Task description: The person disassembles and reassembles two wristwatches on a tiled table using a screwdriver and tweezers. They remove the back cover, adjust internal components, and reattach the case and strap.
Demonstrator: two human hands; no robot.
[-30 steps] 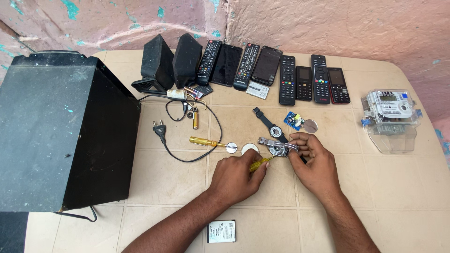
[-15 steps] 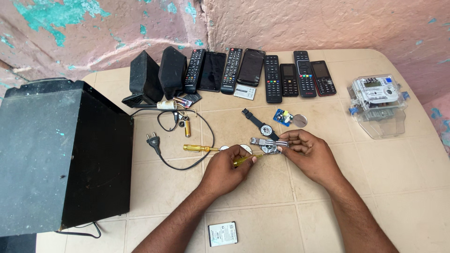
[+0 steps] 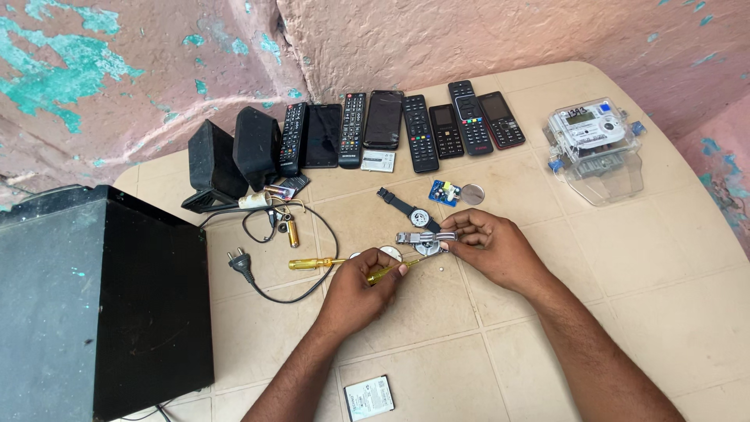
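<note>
Two hands meet over the middle of the beige table. The left hand is curled closed around a small yellow-handled screwdriver, its tip angled toward a metal wristwatch. The right hand pinches that watch by its band between thumb and fingertips, holding it just above the tabletop. Just beside the left hand lies a second, longer screwdriver with a yellow handle, and near it a black power cord with a plug. Beyond the watch rest a black-strapped watch and a small blue circuit board. Along the far edge stands a row of remotes and phones, with two small black speakers at its left. A clear-cased electricity meter sits well apart to the right, and a large black box fills the left side.
</note>
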